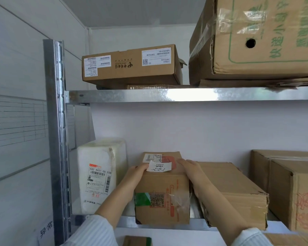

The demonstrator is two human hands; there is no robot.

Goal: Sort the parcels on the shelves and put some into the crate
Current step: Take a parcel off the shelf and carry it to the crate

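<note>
Box (162, 197) was gripped from both sides.
The left hand (132, 176) and right hand (194, 173) clasped it, a handwritten note (159, 166) on top; the white parcel (100, 174) beside it read "642 H431-00 036".

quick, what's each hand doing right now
left hand: grips the small cardboard box at its top left edge.
right hand: grips the same box at its top right edge.
</note>
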